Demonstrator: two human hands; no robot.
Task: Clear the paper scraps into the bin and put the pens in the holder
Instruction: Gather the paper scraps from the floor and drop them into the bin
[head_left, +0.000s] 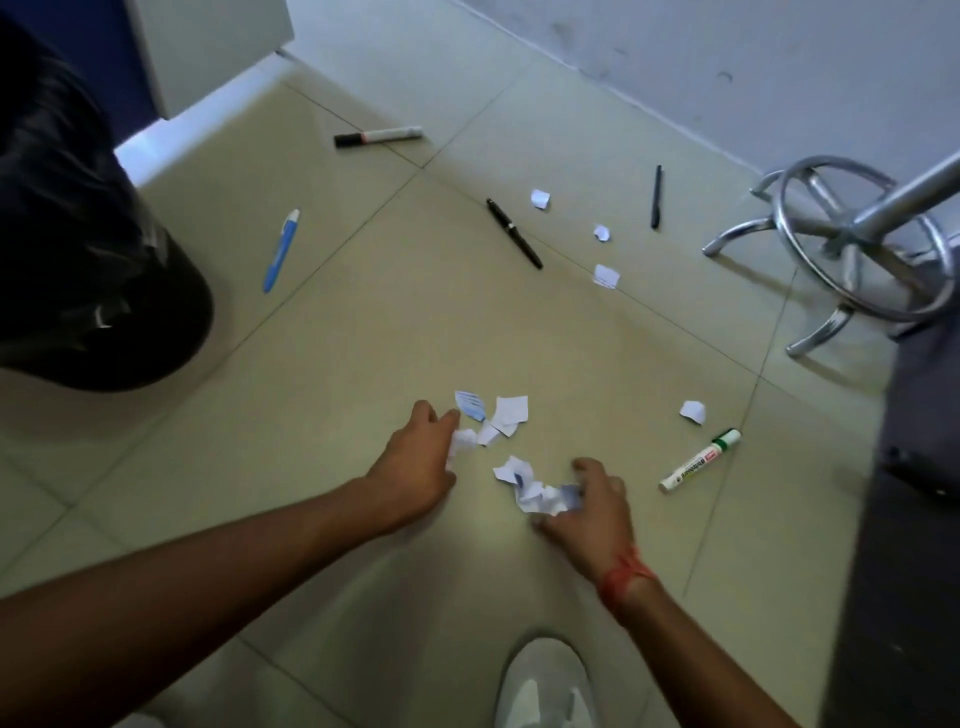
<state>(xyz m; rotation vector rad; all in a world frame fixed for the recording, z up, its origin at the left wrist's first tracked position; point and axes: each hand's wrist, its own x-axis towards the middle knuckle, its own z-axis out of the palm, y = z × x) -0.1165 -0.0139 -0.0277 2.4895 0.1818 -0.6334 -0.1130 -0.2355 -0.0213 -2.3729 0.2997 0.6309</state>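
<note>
A person crouches over a tiled floor (363, 322), gathering torn paper. The left hand (415, 462) curls loosely around a small crumpled scrap (464, 440), fingers half closed. The right hand (592, 501) is spread and cupped against a crumpled wad (545, 498), pressing rather than fully gripping it.

The risk, judged from here: both holds look loose, so light scraps could slip out on the way to the black-lined bin (93, 249), which stands well apart at the left. The green-capped whiteboard marker (698, 461), just beside the right hand, could be knocked and roll.

Counted: about 5 loose scraps lie between and ahead of the hands, though overlap makes the number uncertain; 1 scrap (692, 411) sits near the green-capped marker; 3 more lie farther off, at (540, 199), (601, 233) and (607, 276). Pens number 5: the green-capped marker, a black-capped marker (376, 137), a blue-and-white pen (281, 250), a black fountain-style pen (514, 233) and a slim black pen (656, 197), all on the floor. No holder is in view. 1 chrome stool base (852, 244) stands at right; 1 white shoe (545, 686) shows below.
</note>
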